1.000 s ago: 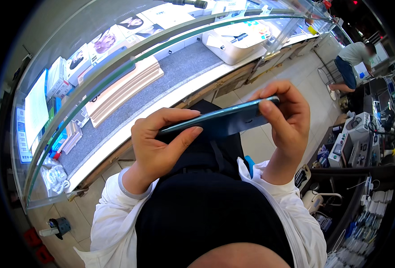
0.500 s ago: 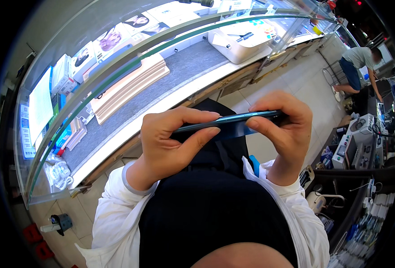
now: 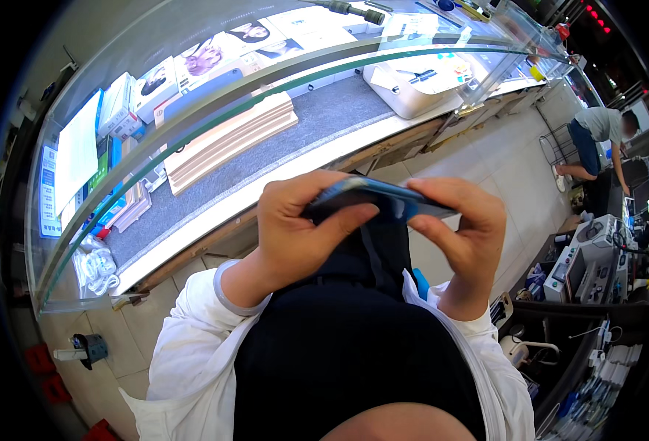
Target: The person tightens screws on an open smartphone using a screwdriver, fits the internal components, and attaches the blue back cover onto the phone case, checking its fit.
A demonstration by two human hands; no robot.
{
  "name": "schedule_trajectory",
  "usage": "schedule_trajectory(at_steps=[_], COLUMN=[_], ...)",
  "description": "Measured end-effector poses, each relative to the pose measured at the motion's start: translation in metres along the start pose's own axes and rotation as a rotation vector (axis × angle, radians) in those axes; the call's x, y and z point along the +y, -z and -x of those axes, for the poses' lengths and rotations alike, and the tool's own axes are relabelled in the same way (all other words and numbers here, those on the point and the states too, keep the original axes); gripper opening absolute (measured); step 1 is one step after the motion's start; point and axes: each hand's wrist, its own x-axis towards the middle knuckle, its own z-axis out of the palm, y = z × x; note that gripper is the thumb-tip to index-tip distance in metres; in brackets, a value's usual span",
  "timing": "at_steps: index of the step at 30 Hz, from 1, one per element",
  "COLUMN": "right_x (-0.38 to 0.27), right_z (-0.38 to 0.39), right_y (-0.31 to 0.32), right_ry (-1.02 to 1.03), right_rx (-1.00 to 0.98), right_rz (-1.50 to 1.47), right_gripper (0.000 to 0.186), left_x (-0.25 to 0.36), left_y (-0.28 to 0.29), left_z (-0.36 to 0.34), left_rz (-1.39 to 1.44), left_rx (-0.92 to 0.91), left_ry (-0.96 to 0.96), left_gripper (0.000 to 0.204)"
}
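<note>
A thin dark smartphone [image 3: 387, 192] with a shiny blue-tinted face is held level in front of my chest, tilted so that one broad face shows. My left hand [image 3: 295, 228] pinches its left end, thumb on the near side and fingers over the far edge. At the other end my right hand [image 3: 467, 228] grips it between thumb and forefinger. Part of the phone is hidden behind my fingers, and the face turned away from me cannot be seen.
A glass display counter [image 3: 324, 110] runs along the far left, holding boxes, flat stacked packs and a white bin [image 3: 412, 103]. On the right are a dark workbench with devices [image 3: 581, 250] and a drawer of packets [image 3: 603, 389]. Another person [image 3: 592, 136] bends over there.
Both hands have tipped the phone, so its face shows more than its thin edge. My left hand has shifted slightly right, and the surroundings have shifted a little in view.
</note>
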Motion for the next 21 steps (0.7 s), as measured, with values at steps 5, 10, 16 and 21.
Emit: schedule_trajectory(at_steps=[5,10,16,21], right_x=[-0.005,0.002,0.024,0.026], right_z=[0.005,0.012,0.023,0.026], right_y=[-0.003,-0.007,-0.026,-0.040], right_ry=[-0.135,-0.214,-0.386,-0.542], right_rx=[-0.033,0.004,0.279,0.366], right_rz=[-0.060,-0.193,-0.856,-1.131], right_gripper=[0.016,0.013,0.017,0.018], left_x=[0.007,0.012,-0.010,-0.039], left_y=[0.000,0.001,-0.015,-0.029], left_z=[-0.002,-0.003,0.006,0.024], left_rz=[-0.035,-0.043,0.448,0.650], left_rx=[-0.080,-0.095,-0.067,-0.292], left_ry=[-0.003,0.014,0.173,0.325], left_gripper=[0.018,0.025,0.044,0.064])
